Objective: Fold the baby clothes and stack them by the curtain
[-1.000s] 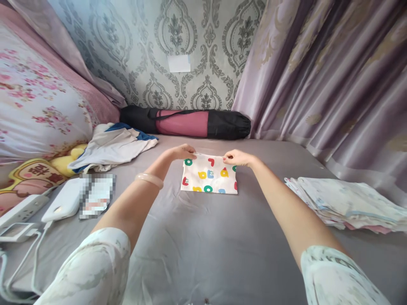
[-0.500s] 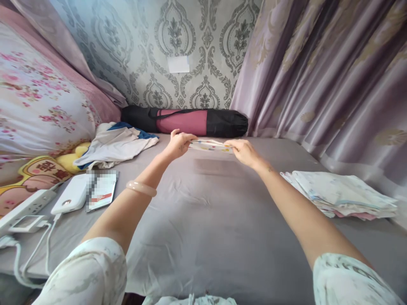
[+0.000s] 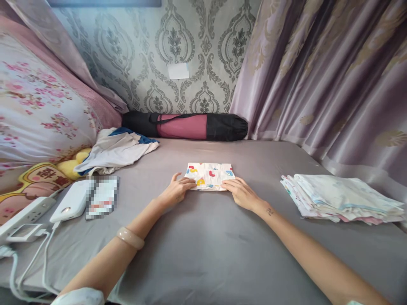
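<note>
Folded cloth (image 3: 207, 174) lies on the bed (image 3: 210, 254), in front of the black-and-pink roll (image 3: 182, 126). Left hand (image 3: 178, 190) and right hand (image 3: 243, 195) extend toward that roll, palms down. Letter-like shapes (image 3: 212, 174) dot the cloth. Both hands, half-curled, touch its corners away from the roll; whether they pinch, I cannot tell.

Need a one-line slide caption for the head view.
Left hand and right hand touch the near corners of a colourfully printed cloth lying on a grey sheet.
</note>
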